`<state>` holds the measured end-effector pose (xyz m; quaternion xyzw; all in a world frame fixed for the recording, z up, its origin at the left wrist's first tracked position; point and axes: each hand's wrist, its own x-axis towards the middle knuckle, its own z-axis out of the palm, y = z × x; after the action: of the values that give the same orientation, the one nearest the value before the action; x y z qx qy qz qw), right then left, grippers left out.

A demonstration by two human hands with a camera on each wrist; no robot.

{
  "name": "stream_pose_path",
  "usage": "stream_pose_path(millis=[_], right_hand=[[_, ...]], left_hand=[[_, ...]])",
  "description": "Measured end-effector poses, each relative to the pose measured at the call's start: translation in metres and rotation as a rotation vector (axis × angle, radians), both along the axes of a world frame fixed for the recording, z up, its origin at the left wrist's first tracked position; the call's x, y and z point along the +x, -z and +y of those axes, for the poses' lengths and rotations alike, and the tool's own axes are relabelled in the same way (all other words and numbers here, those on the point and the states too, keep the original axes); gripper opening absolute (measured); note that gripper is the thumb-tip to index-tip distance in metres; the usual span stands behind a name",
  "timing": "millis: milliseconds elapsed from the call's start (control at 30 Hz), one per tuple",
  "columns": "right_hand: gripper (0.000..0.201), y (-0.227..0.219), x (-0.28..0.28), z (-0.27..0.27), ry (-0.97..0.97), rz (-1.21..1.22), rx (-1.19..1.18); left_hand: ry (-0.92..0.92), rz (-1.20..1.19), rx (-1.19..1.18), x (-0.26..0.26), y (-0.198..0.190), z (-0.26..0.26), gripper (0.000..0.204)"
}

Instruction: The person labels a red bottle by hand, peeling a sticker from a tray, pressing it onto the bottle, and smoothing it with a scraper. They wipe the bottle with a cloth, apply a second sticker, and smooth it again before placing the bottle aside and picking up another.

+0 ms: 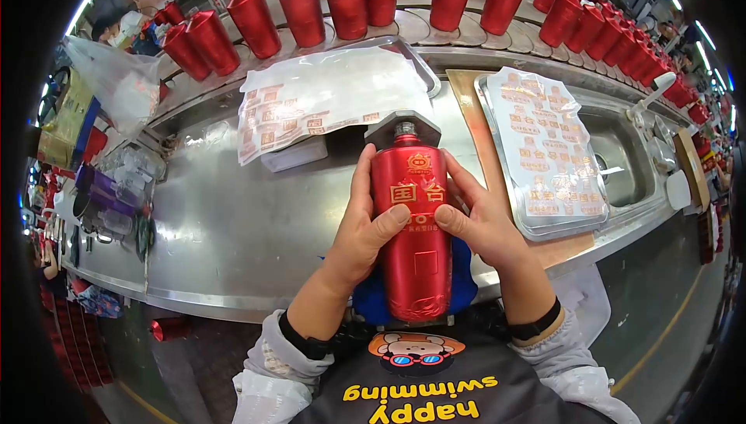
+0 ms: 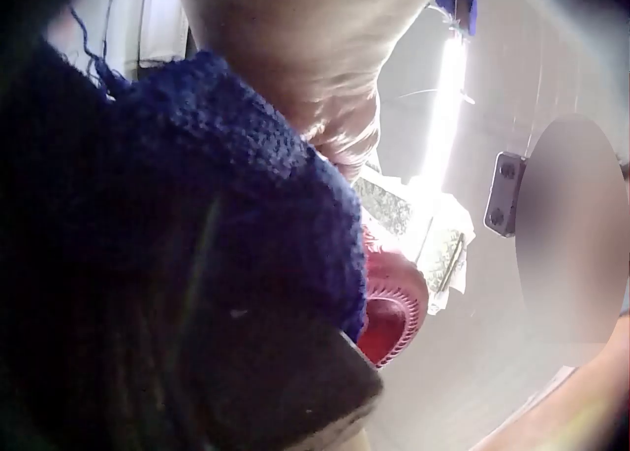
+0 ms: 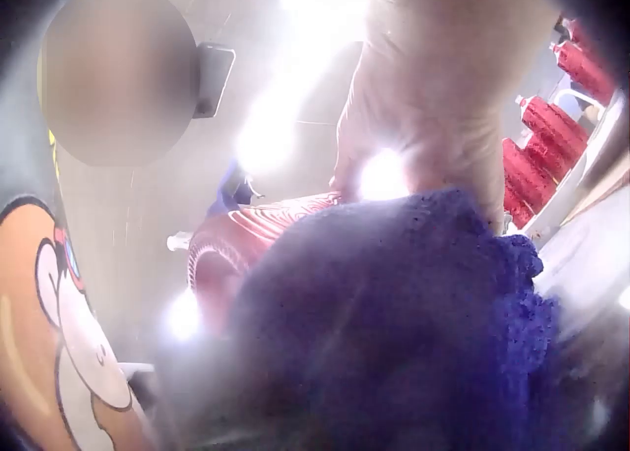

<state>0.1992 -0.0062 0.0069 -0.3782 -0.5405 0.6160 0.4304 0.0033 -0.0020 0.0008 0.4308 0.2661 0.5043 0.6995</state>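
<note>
A red bottle (image 1: 412, 268) with gold characters lies between the two hands in the head view, its bare threaded neck pointing away from the body. The left hand (image 1: 364, 233) grips its left side and the right hand (image 1: 486, 226) its right side, both thumbs on the front face. Beneath the bottle is a blue cloth (image 1: 464, 268). At its neck end sits a grey angular block (image 1: 431, 127). In the left wrist view the blue cloth (image 2: 246, 205) hides most of the bottle (image 2: 394, 293); the right wrist view shows the bottle base (image 3: 221, 264) beside the cloth (image 3: 394, 303).
Several red bottles (image 1: 346, 0) stand along a curved conveyor (image 1: 416, 29) behind the steel table (image 1: 210, 230). A sticker sheet (image 1: 342, 82) lies at back left over a white box (image 1: 295, 156); another sheet (image 1: 548, 140) covers a tray at right, beside a sink (image 1: 628, 161).
</note>
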Motion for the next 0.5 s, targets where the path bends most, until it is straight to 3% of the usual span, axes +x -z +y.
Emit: stream_pose_path(millis=[133, 267, 433, 500], right_hand=[[0.093, 0.008, 0.003, 0.001, -0.032, 0.129, -0.057], [0.091, 0.007, 0.004, 0.0, -0.03, 0.071, -0.026], [0.089, -0.003, 0.006, 0.002, 0.014, 0.12, -0.173], [0.085, 0.001, -0.002, 0.007, 0.067, 0.078, -0.086]], left_hand=[[-0.01, 0.02, -0.004, 0.002, 0.0, -0.001, 0.105], [-0.013, 0.047, -0.002, 0.002, -0.002, -0.002, 0.105], [-0.042, 0.01, -0.034, 0.001, -0.006, 0.003, 0.09], [-0.056, 0.026, -0.07, 0.002, -0.01, 0.005, 0.083]])
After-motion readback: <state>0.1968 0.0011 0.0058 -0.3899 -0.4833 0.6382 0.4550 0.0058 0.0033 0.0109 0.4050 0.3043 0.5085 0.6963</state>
